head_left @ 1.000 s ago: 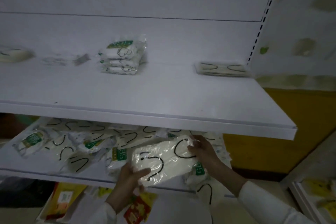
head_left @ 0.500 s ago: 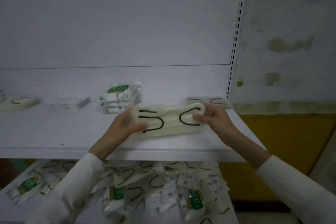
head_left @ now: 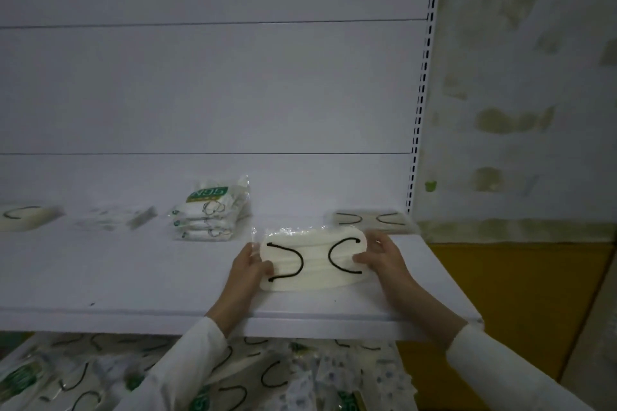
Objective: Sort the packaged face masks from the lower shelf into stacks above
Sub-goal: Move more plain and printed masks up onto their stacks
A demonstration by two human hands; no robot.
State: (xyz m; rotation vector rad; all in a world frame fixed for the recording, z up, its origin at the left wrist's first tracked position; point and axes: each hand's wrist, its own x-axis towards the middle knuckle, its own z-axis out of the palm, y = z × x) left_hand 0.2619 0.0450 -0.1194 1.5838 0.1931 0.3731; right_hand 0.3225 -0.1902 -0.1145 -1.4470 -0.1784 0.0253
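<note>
a pack (head_left: 314, 260) of cream masks with black ear loops has been brought up from the pile (head_left: 83, 374) well below the green stack (head_left: 210, 213), where it was held a second ago. half a second ago it was carried in the air to the right of the green stack. now it has been lowered and laid nearly flat on the upper shelf (head_left: 133, 277), to the right of the green stack and a little nearer the front edge. whether its whole underside is resting there cannot be told. it has been placed just in front of the loop stack (head_left: 367, 220), which lies further right of the green stack and further back, and it is not yet on top of it. from this it is judged that this pack's transfer is nearly done, while many packs remain in the pile. a short slide back onto the matching loop stack appears to be what is left.

the pack is pinched at both ends. the left hand (head_left: 248, 269) is set at the end nearer the green stack, with the thumb laid on top and the other fingers hidden beneath. the right hand (head_left: 384, 257) is set at the far end, with the thumb on top and the fingers curled round the edge. both forearms are reached over the shelf's front edge.
</note>
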